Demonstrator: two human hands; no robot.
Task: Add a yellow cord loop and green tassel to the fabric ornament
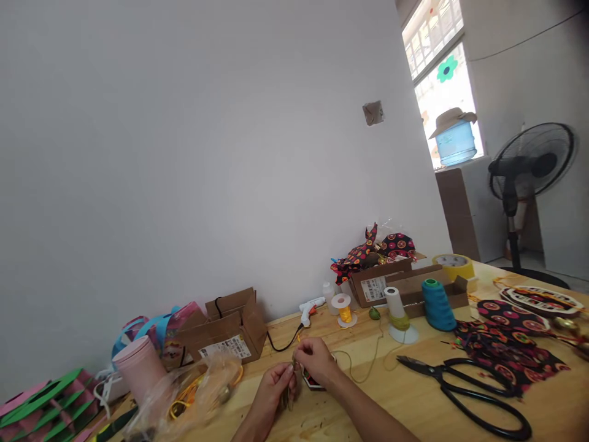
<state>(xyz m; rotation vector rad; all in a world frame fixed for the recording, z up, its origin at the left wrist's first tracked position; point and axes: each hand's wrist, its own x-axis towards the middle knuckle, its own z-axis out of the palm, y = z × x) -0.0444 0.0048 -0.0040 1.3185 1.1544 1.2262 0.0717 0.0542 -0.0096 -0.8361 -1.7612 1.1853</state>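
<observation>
Low in the middle of the view, my left hand point(272, 391) and my right hand point(317, 363) meet over the wooden table point(386, 405). The fingertips of both are closed in a pinch around something small and dark, too blurred to name. Partly hidden under my right hand lies a flat dark-patterned piece with a white rim point(313, 386). A thin olive-green cord point(363, 378) loops over the wood to the right of my right hand. Further right rest large black scissors point(444, 371), their blades pointing toward my hands.
Behind my hands are a white glue gun point(311, 307), a yellow ribbon spool point(344, 312), an olive cord spool point(399, 319) and a teal thread cone point(438, 306). Patterned fabric point(501, 350) lies right. Left stand a cardboard box point(239, 325), a plastic bag point(207, 387) and a pink cylinder point(142, 371).
</observation>
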